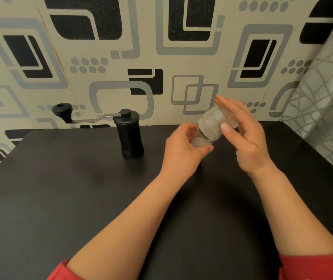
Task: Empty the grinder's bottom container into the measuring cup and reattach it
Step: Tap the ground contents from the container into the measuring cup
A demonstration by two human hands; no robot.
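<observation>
A black hand grinder (129,134) stands upright on the dark table (60,188), its crank handle (64,115) pointing left. The clear bottom container (215,123) is off the grinder and tipped mouth-down to the left, held in my right hand (244,138) by thumb and fingers. Its mouth is over a small clear measuring cup (199,141), which my left hand (183,150) wraps around on the table. White material shows inside the cup. Most of the cup is hidden by my fingers.
A patterned wall (161,57) rises right behind the table's far edge. A grey patterned curtain (323,98) hangs at the right. The grinder stands about a hand's width left of my left hand.
</observation>
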